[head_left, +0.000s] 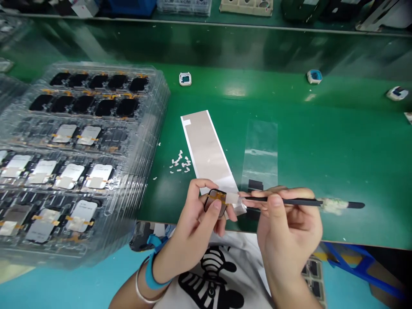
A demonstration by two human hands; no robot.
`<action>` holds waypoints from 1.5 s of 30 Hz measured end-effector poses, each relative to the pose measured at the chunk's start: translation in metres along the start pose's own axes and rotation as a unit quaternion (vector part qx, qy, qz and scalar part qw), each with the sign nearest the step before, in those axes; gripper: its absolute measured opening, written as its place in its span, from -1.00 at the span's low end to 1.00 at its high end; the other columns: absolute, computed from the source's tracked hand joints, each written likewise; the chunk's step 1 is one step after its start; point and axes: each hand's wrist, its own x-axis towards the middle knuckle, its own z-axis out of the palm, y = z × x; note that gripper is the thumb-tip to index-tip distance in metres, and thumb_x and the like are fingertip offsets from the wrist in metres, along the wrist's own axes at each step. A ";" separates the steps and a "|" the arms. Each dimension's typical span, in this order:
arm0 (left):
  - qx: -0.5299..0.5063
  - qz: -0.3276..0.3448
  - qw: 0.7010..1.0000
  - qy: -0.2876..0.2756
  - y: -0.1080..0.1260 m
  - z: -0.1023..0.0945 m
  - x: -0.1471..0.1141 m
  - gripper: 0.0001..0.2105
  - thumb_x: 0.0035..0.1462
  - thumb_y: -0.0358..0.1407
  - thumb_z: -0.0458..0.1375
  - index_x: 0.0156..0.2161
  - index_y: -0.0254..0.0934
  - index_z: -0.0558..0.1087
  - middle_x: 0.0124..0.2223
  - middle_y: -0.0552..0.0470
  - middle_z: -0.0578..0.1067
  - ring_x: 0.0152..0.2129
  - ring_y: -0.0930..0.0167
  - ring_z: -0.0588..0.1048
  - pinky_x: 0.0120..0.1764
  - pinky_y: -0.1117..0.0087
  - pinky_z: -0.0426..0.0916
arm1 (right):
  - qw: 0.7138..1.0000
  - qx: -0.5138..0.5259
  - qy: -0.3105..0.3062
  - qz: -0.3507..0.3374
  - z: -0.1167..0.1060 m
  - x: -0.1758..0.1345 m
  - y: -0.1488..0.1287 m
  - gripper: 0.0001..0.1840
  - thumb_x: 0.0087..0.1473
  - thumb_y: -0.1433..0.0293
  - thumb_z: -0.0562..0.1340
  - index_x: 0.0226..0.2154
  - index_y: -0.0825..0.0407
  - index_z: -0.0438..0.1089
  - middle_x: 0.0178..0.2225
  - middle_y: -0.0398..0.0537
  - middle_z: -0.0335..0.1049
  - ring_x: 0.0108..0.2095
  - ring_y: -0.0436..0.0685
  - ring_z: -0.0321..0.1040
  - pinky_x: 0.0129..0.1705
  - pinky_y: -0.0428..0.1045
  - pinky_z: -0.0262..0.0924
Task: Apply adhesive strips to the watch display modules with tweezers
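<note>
My left hand (206,214) grips a small square display module (210,201) with rounded dark edges and an orange flex strip, thumb pressed on its face. In my right hand (286,219) is a pair of black tweezers (296,201), held level, with pale wrapping near the rear end. The tweezer tips reach to a small translucent film piece (232,198) at the module's right edge; whether the film is stuck to the module I cannot tell. Beneath and beyond the hands lies a long white-edged sheet with a greyish face (207,146).
At left rises a stack of clear plastic trays (128,171) holding dark and silver modules. White scraps (182,163) lie beside the sheet. A clear plastic bag (261,150) with black pieces is right of it. Small white cases (185,79) stand towards the back, below a shelf (212,21).
</note>
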 end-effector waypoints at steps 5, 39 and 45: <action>0.005 0.008 1.000 0.011 -0.003 0.001 0.001 -0.88 0.43 -0.24 0.03 -0.03 -0.17 0.19 -0.42 0.17 0.45 -0.61 0.64 0.29 -0.51 0.67 0.24 | 1.000 0.000 0.009 -0.009 0.011 -0.006 0.003 -0.88 0.21 0.49 0.29 -0.25 -0.05 0.37 -0.37 -0.16 0.49 -0.37 0.05 0.58 -0.41 -0.10 0.55; -0.002 0.066 0.996 0.063 -0.013 0.008 -0.002 -0.90 0.47 -0.20 -0.10 -0.04 -0.13 0.19 -0.38 0.15 0.42 -0.54 0.54 0.30 -0.41 0.55 0.29 | 0.999 -0.015 -0.009 -0.027 0.018 -0.011 0.016 -0.85 0.22 0.52 0.26 -0.26 -0.06 0.33 -0.39 -0.19 0.46 -0.31 0.07 0.58 -0.37 -0.07 0.53; 0.044 0.094 0.989 0.104 -0.014 0.009 0.002 -0.90 0.44 -0.20 -0.01 -0.10 -0.15 0.18 -0.39 0.15 0.41 -0.58 0.55 0.32 -0.55 0.58 0.16 | 1.000 -0.005 -0.011 -0.019 0.020 -0.013 0.016 -0.87 0.24 0.51 0.25 -0.25 -0.04 0.32 -0.36 -0.18 0.48 -0.31 0.06 0.58 -0.40 -0.09 0.53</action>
